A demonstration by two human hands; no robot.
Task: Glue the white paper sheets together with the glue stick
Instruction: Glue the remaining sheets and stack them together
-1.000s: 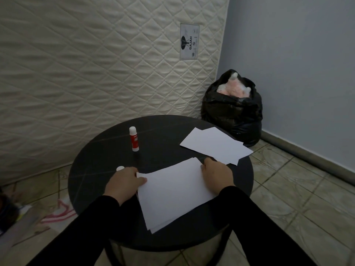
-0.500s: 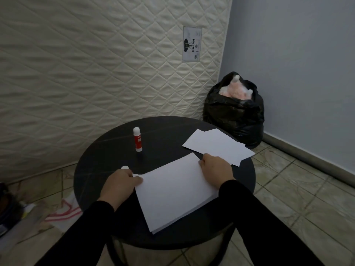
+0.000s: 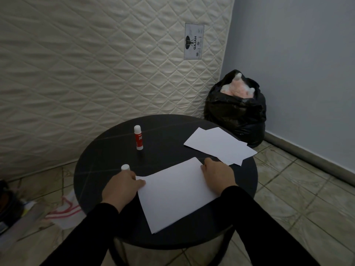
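A stack of white paper sheets (image 3: 172, 196) lies at the near side of the round black table (image 3: 96, 169). My left hand (image 3: 123, 187) holds the stack's left corner, thumb on top. At the far right corner, my right hand (image 3: 217, 174) grips the edge with curled fingers. The red glue stick (image 3: 138, 138) stands upright and uncapped farther back on the table, apart from both hands. Its white cap (image 3: 124, 167) stands just beyond my left hand. More white sheets (image 3: 219, 145) lie overlapped at the table's right rim.
A quilted mattress (image 3: 96, 64) leans against the wall behind the table. A stuffed black bin bag (image 3: 236, 112) sits in the corner to the right. Cloth and clutter (image 3: 63, 210) lie on the tiled floor at the left.
The sheets under my hands have drawn into a neater stack, with less offset at the near edge. Both hands stay on the same corners. The view has tilted slightly.
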